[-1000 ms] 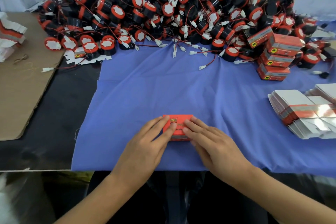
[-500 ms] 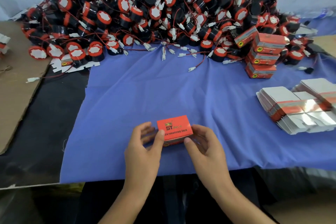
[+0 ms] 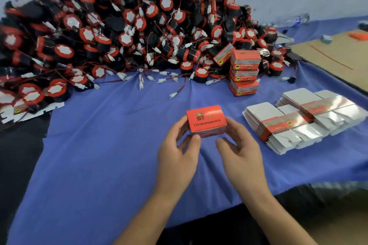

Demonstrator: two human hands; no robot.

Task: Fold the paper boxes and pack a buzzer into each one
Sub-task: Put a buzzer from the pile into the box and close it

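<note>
A closed red paper box point(image 3: 206, 121) is lifted off the blue cloth point(image 3: 111, 145), its printed top facing me. My left hand point(image 3: 178, 153) grips its left end, thumb on the near edge and fingers curled behind. My right hand point(image 3: 242, 153) holds the right end with curled fingers; its thumb sits just below the box. A large heap of black-and-red buzzers point(image 3: 123, 32) with red wires and white plugs fills the back of the table.
Three packed red boxes point(image 3: 245, 73) are stacked at the back right, one more leaning beside them. Bundles of flat unfolded boxes point(image 3: 298, 123) lie to the right. Brown cardboard point(image 3: 334, 61) covers the far right corner. A loose flat box blank point(image 3: 29, 108) lies at the left.
The box was pressed flat-handed on the cloth, then both hands gripped its ends and lifted it. My view has swung left and closer.
</note>
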